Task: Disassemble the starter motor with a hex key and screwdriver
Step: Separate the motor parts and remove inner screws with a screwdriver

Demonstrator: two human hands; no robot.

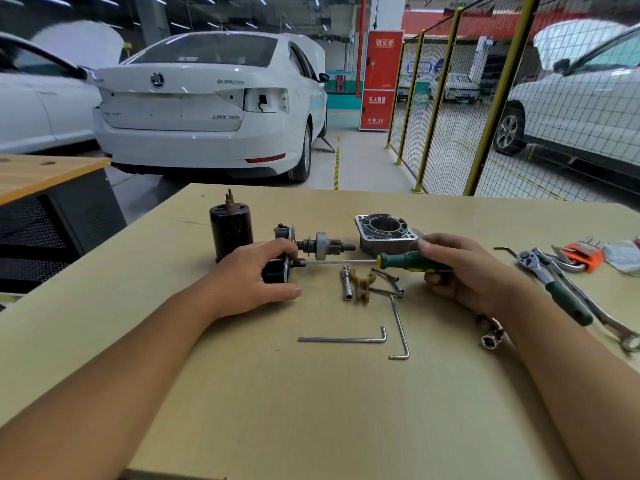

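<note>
Gripping, left hand [258, 271]: my fingers curl over a small black motor part [276, 270], pinning it on its side on the wooden table [311, 410].
Right hand [460, 271]: I hold the green handle of the screwdriver [408, 261], fingers wrapped round it; its shaft lies level, the tip at that part's end face.
Black motor housing [230, 232]: upright, just left of and behind the motor part.
Pinion shaft [323, 244]: lying on its side just behind the screwdriver shaft.
Aluminium end housing [384, 233]: behind the screwdriver handle.
Hex keys [346, 338], [400, 327]: two lying loose, nearer me than the screwdriver.
Ratchet [550, 285] and wrench [602, 317]: right of my right hand, beside an orange hex key holder [585, 256].
Socket [491, 336]: by my right wrist.
</note>
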